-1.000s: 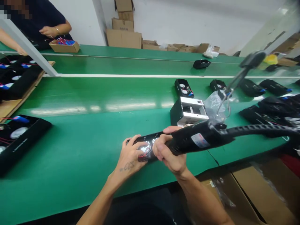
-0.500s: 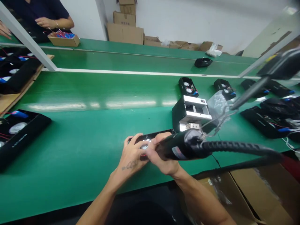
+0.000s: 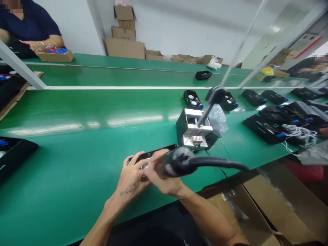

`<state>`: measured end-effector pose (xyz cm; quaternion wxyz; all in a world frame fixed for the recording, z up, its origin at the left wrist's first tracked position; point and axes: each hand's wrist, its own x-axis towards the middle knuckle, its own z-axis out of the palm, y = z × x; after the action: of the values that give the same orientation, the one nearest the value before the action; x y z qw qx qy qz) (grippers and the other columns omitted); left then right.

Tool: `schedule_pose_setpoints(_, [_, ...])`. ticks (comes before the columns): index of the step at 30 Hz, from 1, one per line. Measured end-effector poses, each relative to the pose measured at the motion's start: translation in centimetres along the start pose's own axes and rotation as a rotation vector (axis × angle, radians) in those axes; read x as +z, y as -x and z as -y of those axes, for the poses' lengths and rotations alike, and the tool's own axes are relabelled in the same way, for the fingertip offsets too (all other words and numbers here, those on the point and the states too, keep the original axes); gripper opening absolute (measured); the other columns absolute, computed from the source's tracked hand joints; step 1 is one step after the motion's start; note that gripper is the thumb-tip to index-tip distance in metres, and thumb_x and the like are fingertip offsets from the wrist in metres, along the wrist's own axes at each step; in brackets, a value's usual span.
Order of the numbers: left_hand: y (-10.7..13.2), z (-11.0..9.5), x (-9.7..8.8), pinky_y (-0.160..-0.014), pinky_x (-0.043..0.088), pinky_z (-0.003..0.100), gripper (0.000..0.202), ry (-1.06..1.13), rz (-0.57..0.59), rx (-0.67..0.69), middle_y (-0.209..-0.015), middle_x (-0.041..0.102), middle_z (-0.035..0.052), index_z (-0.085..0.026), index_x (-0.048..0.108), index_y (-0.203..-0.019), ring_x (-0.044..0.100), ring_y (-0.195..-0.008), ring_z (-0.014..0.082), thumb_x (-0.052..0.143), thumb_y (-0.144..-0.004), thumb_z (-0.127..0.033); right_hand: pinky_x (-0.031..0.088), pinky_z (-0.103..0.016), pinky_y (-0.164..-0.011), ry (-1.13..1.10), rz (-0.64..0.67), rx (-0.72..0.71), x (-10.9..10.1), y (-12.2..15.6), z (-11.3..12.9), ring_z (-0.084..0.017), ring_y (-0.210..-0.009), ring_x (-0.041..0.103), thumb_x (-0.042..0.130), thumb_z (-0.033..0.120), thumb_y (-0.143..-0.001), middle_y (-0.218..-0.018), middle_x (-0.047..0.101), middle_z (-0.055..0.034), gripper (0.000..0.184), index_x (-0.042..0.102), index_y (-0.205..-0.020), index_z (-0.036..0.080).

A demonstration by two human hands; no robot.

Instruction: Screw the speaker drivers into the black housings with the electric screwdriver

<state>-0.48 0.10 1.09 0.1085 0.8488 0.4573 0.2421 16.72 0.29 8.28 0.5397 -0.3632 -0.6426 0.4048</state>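
Note:
A black speaker case (image 3: 169,148) lies on the green bench in front of me, partly covered by my hands. My left hand (image 3: 131,175) grips its left end, fingers curled over the far edge. Closed round a black corded electric screwdriver (image 3: 175,163) is my right hand (image 3: 164,181). The tool slants toward the case. Its tip is hidden by my fingers, which meet those of my left hand. Just beyond the case's right end stands a black-and-silver screw feeder (image 3: 192,126).
Several open black cases (image 3: 266,128) with blue batteries and wires lie to the right. Another case (image 3: 19,153) is at the left. A thin rod (image 3: 208,109) hangs above the feeder. Cardboard boxes (image 3: 235,205) sit below right. Across the bench is a person (image 3: 38,24).
My view has swung right and up, so the bench things appear further left. Both hands remain at the case, the screwdriver still in my right hand.

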Motion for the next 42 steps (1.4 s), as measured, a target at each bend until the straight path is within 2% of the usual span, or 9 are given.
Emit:
schedule_pose_setpoints(3, [1.7, 2.3, -1.6, -0.109, 0.037, 0.065, 0.006, -0.028, 0.087, 0.037, -0.131, 0.069, 0.0035, -0.027, 0.073, -0.078, 0.046, -0.14, 0.0388, 0.078, -0.078, -0.024, 0.044, -0.027, -0.047, -0.262, -0.2, -0.096, -3.0, -0.2, 1.6, -0.011, -0.043, 0.045, 0.064, 0.024, -0.091, -0.057, 0.046, 0.0117, 0.028, 0.047, -0.112, 0.03])
schedule_pose_setpoints(6, [3.5, 3.9, -3.3, -0.116, 0.033, 0.069, 0.014, -0.057, 0.053, 0.017, -0.136, 0.063, 0.0079, -0.023, 0.069, -0.085, 0.043, -0.144, 0.0391, 0.079, -0.08, -0.031, 0.04, -0.025, -0.047, -0.333, -0.474, -0.122, -7.2, -0.2, 1.9, -0.009, -0.04, 0.039, 0.067, 0.018, -0.088, -0.052, 0.044, 0.013, 0.031, 0.051, -0.113, 0.028])
schedule_pose_setpoints(11, [3.0, 0.9, -3.8, -0.118, 0.038, 0.063, 0.044, -0.107, -0.023, 0.023, -0.13, 0.064, 0.0117, -0.021, 0.061, -0.115, 0.051, -0.137, 0.0352, 0.078, -0.083, -0.048, 0.04, -0.027, -0.047, -0.084, -0.59, 0.056, -10.7, 0.8, -2.0, -0.011, -0.042, 0.046, 0.077, 0.017, -0.083, -0.052, 0.053, 0.0107, 0.032, 0.058, -0.108, 0.023])
schedule_pose_setpoints(16, [0.3, -2.9, -1.9, -0.1, 0.051, 0.055, 0.027, -0.3, 0.1, 0.048, -0.095, 0.074, 0.0075, -0.019, 0.066, -0.107, 0.066, -0.103, 0.0305, 0.073, -0.09, -0.039, 0.041, -0.027, -0.046, -0.036, -0.477, 0.13, -9.8, 2.2, -4.8, -0.011, -0.043, 0.048, 0.075, 0.021, -0.087, -0.053, 0.054, 0.0104, 0.029, 0.058, -0.11, 0.022])
schedule_pose_setpoints(22, [0.6, -1.9, -0.4, -0.086, 0.052, 0.045, 0.01, -0.18, 0.047, 0.064, -0.082, 0.075, 0.0024, -0.02, 0.067, -0.104, 0.068, -0.083, 0.0226, 0.06, -0.098, -0.021, 0.042, -0.026, -0.046, -0.019, -0.462, 0.144, -9.5, 2.3, -5.0, -0.01, -0.043, 0.049, 0.075, 0.021, -0.087, -0.055, 0.055, 0.0105, 0.031, 0.058, -0.113, 0.024])
schedule_pose_setpoints(31, [1.0, -2.0, 0.1, -0.09, 0.048, 0.044, 0.007, -0.076, -0.046, 0.051, -0.074, 0.073, -0.0004, -0.019, 0.067, -0.098, 0.065, -0.077, 0.0195, 0.061, -0.097, -0.02, 0.042, -0.027, -0.046, -0.025, -0.475, 0.146, -9.7, 2.5, -5.4, -0.011, -0.044, 0.049, 0.075, 0.022, -0.087, -0.055, 0.055, 0.0101, 0.032, 0.058, -0.113, 0.023])
schedule_pose_setpoints(35, [0.9, -2.1, 0.0, -0.086, 0.047, 0.044, 0.008, -0.127, -0.035, 0.06, -0.071, 0.07, 0.0004, -0.019, 0.067, -0.094, 0.063, -0.075, 0.0203, 0.06, -0.097, -0.021, 0.042, -0.027, -0.046, -0.052, -0.471, 0.122, -9.6, 1.6, -3.3, -0.011, -0.043, 0.048, 0.074, 0.02, -0.086, -0.055, 0.055, 0.0103, 0.03, 0.057, -0.111, 0.023])
schedule_pose_setpoints(38, [0.7, -2.4, -0.2, -0.086, 0.046, 0.043, 0.012, -0.182, 0.005, 0.076, -0.07, 0.068, 0.0003, -0.019, 0.066, -0.09, 0.061, -0.074, 0.0203, 0.058, -0.098, -0.021, 0.041, -0.025, -0.046, -0.191, -0.461, -0.048, -8.9, 0.5, -0.4, -0.009, -0.041, 0.043, 0.068, 0.014, -0.088, -0.055, 0.051, 0.0116, 0.029, 0.054, -0.112, 0.026])
schedule_pose_setpoints(42, [0.6, -2.6, -0.1, -0.088, 0.045, 0.043, 0.013, -0.2, 0.037, 0.058, -0.072, 0.067, 0.0003, -0.02, 0.066, -0.089, 0.06, -0.074, 0.0197, 0.057, -0.099, -0.023, 0.041, -0.024, -0.046, -0.371, -0.283, -0.203, -6.7, -0.6, 1.9, -0.008, -0.042, 0.043, 0.06, 0.011, -0.091, -0.057, 0.048, 0.011, 0.032, 0.053, -0.117, 0.028])
